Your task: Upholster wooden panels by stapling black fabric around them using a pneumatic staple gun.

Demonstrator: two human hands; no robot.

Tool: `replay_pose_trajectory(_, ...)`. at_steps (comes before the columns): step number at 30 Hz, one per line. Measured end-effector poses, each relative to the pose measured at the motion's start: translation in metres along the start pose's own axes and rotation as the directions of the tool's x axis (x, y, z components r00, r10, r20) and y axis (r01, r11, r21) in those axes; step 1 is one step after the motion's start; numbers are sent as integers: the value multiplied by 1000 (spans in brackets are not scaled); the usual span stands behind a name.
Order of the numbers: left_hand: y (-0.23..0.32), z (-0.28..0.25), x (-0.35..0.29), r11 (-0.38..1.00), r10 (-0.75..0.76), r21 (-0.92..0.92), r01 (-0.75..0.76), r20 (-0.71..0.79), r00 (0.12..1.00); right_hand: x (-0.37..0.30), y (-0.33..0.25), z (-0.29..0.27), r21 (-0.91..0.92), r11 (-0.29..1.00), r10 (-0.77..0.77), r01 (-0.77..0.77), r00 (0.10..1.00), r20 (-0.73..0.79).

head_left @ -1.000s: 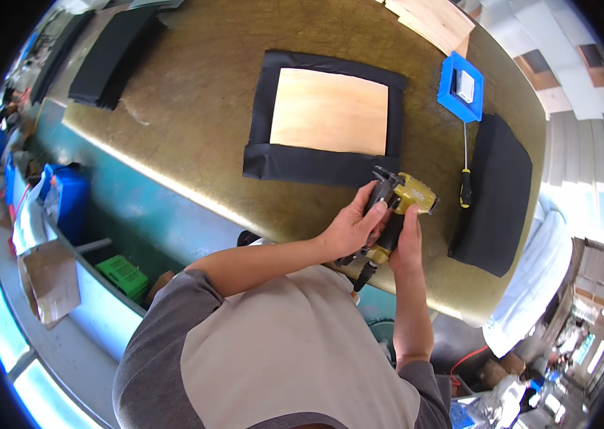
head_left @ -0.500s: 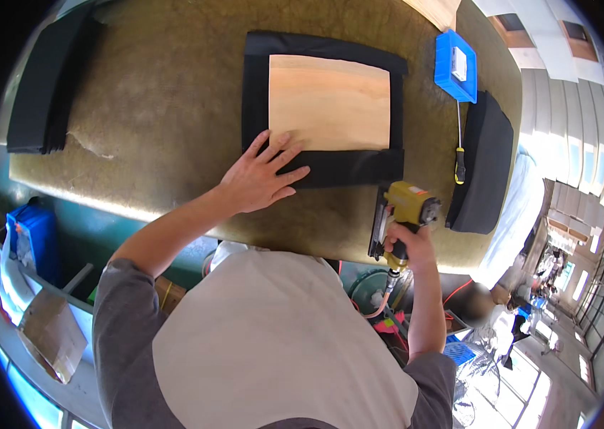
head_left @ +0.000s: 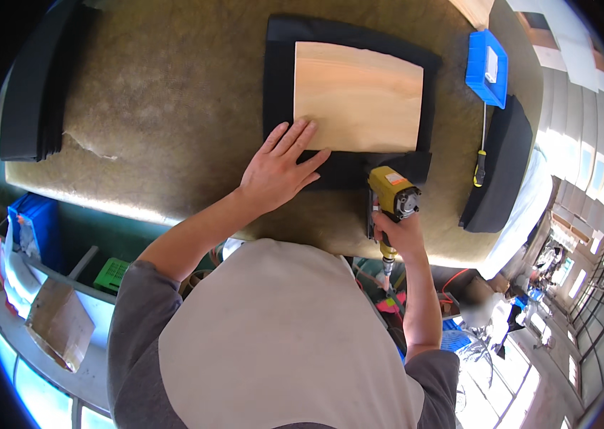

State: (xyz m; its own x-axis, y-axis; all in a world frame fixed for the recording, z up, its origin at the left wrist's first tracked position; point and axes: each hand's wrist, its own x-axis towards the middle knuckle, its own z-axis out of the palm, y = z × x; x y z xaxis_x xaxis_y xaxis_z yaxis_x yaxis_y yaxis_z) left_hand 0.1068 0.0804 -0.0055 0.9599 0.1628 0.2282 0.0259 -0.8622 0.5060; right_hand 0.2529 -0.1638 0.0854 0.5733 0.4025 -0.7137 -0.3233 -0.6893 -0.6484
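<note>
A pale wooden board [head_left: 359, 96] lies on a larger black fabric sheet [head_left: 279, 79] that shows on all its sides. My left hand [head_left: 284, 164] rests flat at the board's near left corner, fingers stretched over the wood and the fabric. Gripped by its handle in my right hand [head_left: 400, 232] is a yellow and black air stapler [head_left: 393, 187]. Its front end sits at the near edge of the fabric, right of my left hand. Whether the tip touches the fabric is hidden. A hose fitting [head_left: 388, 264] hangs below the handle.
Stacks of black fabric lie at the far left [head_left: 34, 86] and right [head_left: 501, 168] of the worktable [head_left: 166, 93]. A blue tray [head_left: 488, 71] and a yellow-handled screwdriver [head_left: 481, 168] lie near the right stack. A white sheet [head_left: 520, 222] drapes over the right edge.
The stapler has moved up to the fabric's near edge and turned in my right hand. My left hand stays at the board corner, its fingers closer together. The whole view has shifted slightly.
</note>
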Motion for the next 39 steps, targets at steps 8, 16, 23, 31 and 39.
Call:
replay_pose_trajectory(8, -9, 13, 4, 997, 27, 76, -26, -11, 1000, 1, -49, 54, -383, 918, -69, 103, 992, 103)
replay_pose_trajectory(16, -34, -35, 75, 994, 93, 50, -93, -9, 996, -7, -18, 34, -416, 850, -338, 324, 940, 40)
replay_pose_trajectory(23, -92, 12, 172, 871, 78, 491, -26, -86, 993, -24, 47, -90, -713, 701, -398, 8, 835, -381)
replay_pose_trajectory(31, -14, -24, 66, 761, -433, 533, 369, -6, 901, 51, 78, -11, -782, 449, -846, 431, 487, -218)
replay_pose_trajectory(39, 81, -38, -56, 776, -581, 435, 456, 213, 785, 149, 16, -46, -691, 493, -861, 528, 414, -297)
